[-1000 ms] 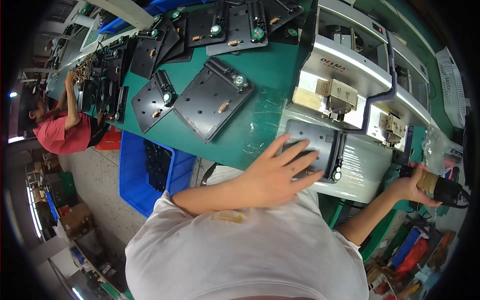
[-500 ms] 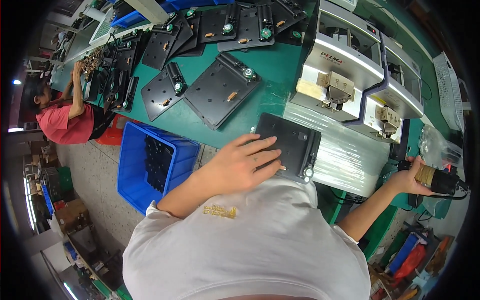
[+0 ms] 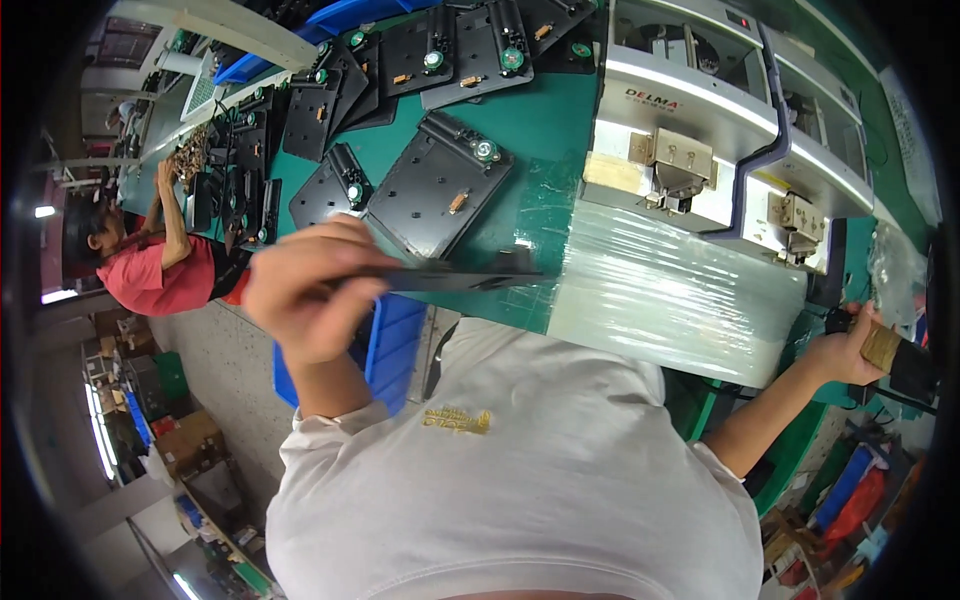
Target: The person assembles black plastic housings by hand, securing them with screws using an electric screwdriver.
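Facing the film-covered pad, the person in a white shirt is nearest to the camera, on the near side of this pad. To the left of the pad, the left-hand grip is closed on one end of a dark panel. This panel is seen almost from its edge, so its faces are mostly hidden, and its other end comes just beside the left border of the pad. The left hand is blurred, therefore I cannot tell exactly how each finger lies. To the right of the pad, the right-hand grip is wrapped around a dark cylindrical tool with a tan band.

Left of the pad and lower than it, a blue bin shows partly behind the left forearm. The pad itself rests on the green desk. Left of the pad and a little farther, a larger black panel and a smaller black panel lie on the desk. Directly beyond the pad stand two pale machines. Farther, to the upper left of the pad, more black panels overlap one another. Well apart, far left of the pad, is a co-worker in a red shirt.
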### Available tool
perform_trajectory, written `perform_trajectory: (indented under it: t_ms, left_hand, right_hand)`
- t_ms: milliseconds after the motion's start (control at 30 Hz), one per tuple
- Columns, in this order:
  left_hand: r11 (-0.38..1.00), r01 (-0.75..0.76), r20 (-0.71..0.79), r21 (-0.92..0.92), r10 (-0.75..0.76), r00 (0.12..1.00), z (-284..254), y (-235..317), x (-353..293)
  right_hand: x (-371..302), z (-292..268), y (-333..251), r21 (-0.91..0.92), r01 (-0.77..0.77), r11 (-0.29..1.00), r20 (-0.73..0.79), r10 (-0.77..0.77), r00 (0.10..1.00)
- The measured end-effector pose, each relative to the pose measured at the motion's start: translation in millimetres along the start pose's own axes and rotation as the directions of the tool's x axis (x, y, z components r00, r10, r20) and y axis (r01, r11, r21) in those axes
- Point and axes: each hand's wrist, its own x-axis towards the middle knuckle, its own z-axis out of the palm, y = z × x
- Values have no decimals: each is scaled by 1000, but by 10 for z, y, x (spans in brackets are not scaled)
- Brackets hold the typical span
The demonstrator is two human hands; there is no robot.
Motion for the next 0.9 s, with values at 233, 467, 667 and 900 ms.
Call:
perform_trajectory:
  t_ms: [233,467,667,900]
  left_hand:
    - [954,297,-345,-43,-294,891,-704,-111,36]
    - [942,208,405,264,-304,863,-1147,-119,912]
    - [969,175,970,173,-199,142,-241,-675,1828]
    - [791,413,892,451,-399,-212,432,-1029,1703]
  right_hand:
    - [81,-121,77,25,15,1000,0,-15,1000]
    - [243,-629,555,-79,-131,988,62,136,989]
    - [224,-626,582,-113,-139,984,62,146,987]
    - [182,-331,352,-72,-94,993,47,97,994]
